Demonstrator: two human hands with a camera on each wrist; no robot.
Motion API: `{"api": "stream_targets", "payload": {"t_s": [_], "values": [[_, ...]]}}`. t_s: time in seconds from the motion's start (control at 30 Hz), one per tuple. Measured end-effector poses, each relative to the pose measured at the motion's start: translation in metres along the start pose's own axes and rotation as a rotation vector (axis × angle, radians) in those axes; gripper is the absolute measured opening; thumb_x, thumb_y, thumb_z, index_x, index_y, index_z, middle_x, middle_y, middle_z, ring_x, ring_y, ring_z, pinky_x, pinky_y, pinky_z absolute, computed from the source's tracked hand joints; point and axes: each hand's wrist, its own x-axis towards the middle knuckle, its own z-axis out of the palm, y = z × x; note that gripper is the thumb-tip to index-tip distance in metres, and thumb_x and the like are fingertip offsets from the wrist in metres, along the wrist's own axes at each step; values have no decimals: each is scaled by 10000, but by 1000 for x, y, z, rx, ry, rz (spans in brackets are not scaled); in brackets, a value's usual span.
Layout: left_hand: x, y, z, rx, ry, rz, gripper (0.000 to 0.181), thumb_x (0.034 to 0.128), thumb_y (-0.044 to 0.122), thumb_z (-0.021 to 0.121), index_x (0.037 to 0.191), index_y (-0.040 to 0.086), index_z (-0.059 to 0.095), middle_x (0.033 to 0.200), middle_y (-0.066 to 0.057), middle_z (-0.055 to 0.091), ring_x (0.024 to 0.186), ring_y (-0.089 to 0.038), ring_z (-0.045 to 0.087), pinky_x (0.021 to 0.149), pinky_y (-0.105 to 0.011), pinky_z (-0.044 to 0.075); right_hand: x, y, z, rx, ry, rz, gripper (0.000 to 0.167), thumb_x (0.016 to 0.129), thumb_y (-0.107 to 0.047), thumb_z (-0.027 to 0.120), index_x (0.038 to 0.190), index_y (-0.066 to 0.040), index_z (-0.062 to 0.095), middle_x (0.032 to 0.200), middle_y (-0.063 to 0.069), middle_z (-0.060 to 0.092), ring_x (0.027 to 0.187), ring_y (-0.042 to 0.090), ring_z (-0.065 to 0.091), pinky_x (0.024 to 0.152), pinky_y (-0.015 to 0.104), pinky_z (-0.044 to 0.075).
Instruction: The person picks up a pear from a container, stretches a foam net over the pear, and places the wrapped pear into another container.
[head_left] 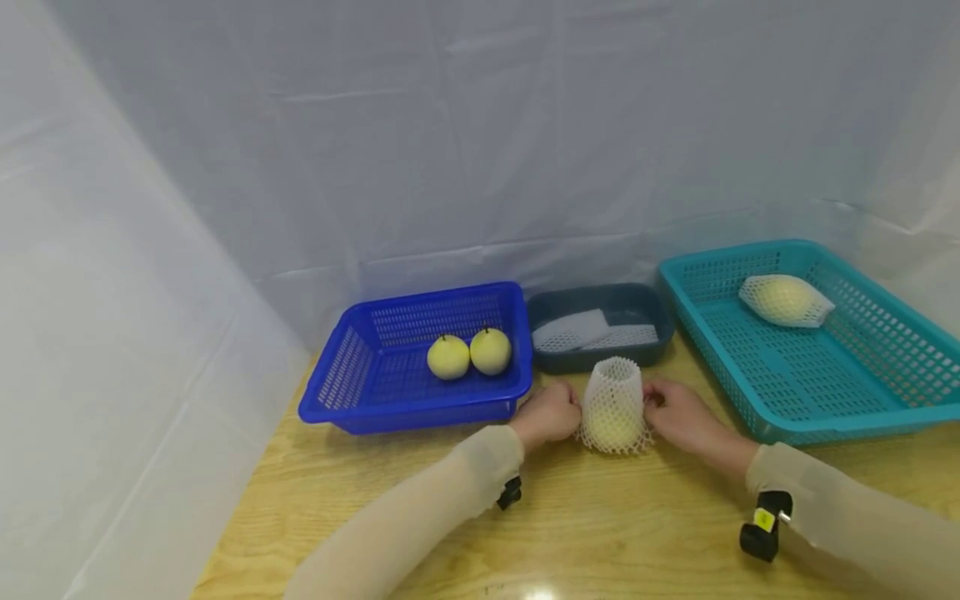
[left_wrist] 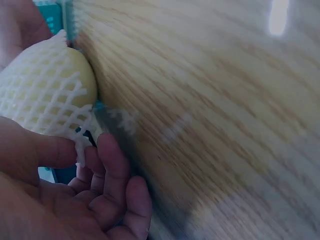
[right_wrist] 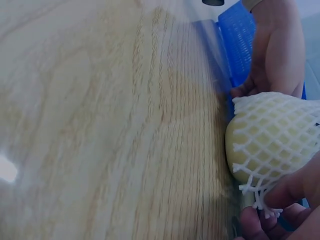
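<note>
A pale yellow pear (head_left: 613,427) stands on the wooden table inside a white foam net (head_left: 617,385), whose upper end is open and rises above the fruit. On the net's left side, my left hand (head_left: 550,412) pinches its lower edge between thumb and fingers. My right hand (head_left: 684,417) pinches the edge on the opposite side. Seen from the left wrist, the net (left_wrist: 47,92) leaves a bare strip of the pear (left_wrist: 86,75) low down, and the thumb of the left hand (left_wrist: 85,185) presses the mesh. The right wrist view shows the right hand (right_wrist: 295,200) gripping mesh strands.
A blue basket (head_left: 420,417) with two bare pears (head_left: 448,357) is at the left. Behind the netted pear, a dark tray (head_left: 592,360) holds flat foam nets (head_left: 572,330). The teal basket (head_left: 847,429) at the right holds a netted pear (head_left: 784,301).
</note>
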Motion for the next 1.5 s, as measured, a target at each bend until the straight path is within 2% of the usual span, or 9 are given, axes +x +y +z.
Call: {"api": "stream_targets", "payload": {"t_s": [0.13,0.37,0.5,0.6,0.7,0.9,1.1,1.33,1.5], "values": [[3,-1,2,91,-15,12,163,916,132,522,767,190,554,701,30,545,600,-142,496,541,-299,400,4,4,0,-104,-6,-37,202,886,-15,499,999,15,665,952,142,678,862,248,584,750,356,477],[5,0,4,238,-22,28,120,872,119,562,774,187,571,711,30,567,625,-155,516,597,-312,411,4,0,-1,-187,-50,-69,161,872,-10,496,917,-52,645,829,58,625,769,203,532,689,337,428],[7,-1,4,265,-21,49,133,877,124,569,759,183,563,707,25,556,621,-154,514,578,-307,411,6,2,0,-223,-72,-59,165,886,-12,489,918,-70,640,817,48,616,764,205,519,684,344,415],[6,-2,2,214,-25,65,101,873,107,584,797,169,608,754,24,587,645,-145,530,571,-289,427,6,2,0,-239,-72,-61,163,888,-11,492,916,-75,640,814,47,618,760,207,520,678,346,415],[3,-3,-3,149,-13,72,105,874,108,614,948,143,679,889,17,653,739,-137,573,630,-277,473,4,1,0,-244,-63,-71,147,886,-8,503,900,-77,632,791,43,601,740,204,512,664,341,408],[-6,-3,-10,95,13,157,370,869,82,656,1236,134,656,1101,-28,681,984,-154,615,835,-324,521,-2,0,-4,-218,-39,-87,133,846,3,580,946,-66,635,844,56,606,803,216,550,702,361,445],[-12,-1,-10,-26,-68,285,728,805,167,792,1464,123,486,1244,-67,627,1081,-174,595,895,-322,509,-10,-4,-13,-151,-76,-120,339,806,3,643,1144,5,631,1017,117,668,966,292,633,815,466,522],[-8,-7,-3,-140,-191,444,792,790,197,854,1474,174,456,1300,28,592,1119,-78,568,936,-262,493,-15,-10,-14,-74,-196,-140,643,826,-10,664,1425,88,452,1109,163,659,974,278,641,760,371,528],[-5,-6,-1,-155,-215,478,752,822,290,846,1463,208,461,1321,59,575,1115,-54,565,935,-254,495,-17,-12,-12,-47,-217,-127,680,854,-3,636,1473,117,381,1172,209,648,983,286,652,774,374,541]]}}
